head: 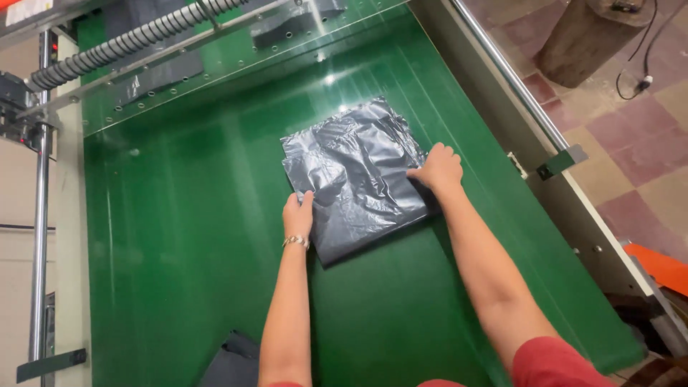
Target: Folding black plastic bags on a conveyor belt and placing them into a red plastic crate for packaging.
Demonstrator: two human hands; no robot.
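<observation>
Grey bag stack (355,175) between left hand (298,215) and right hand (437,170); apparently touching both.

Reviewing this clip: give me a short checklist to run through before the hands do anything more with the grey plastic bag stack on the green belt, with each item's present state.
1. Left hand on the grey bag stack, at its near-left edge: ok.
2. Right hand on the stack's right edge: ok.
3. Stack lies flat on the green belt, wholly within its width: ok.
4. Stack squared to the belt: not ok, it sits turned at an angle.
5. Top sheet smooth: not ok, wrinkled.
6. Belt running or stopped: cannot tell.
</observation>
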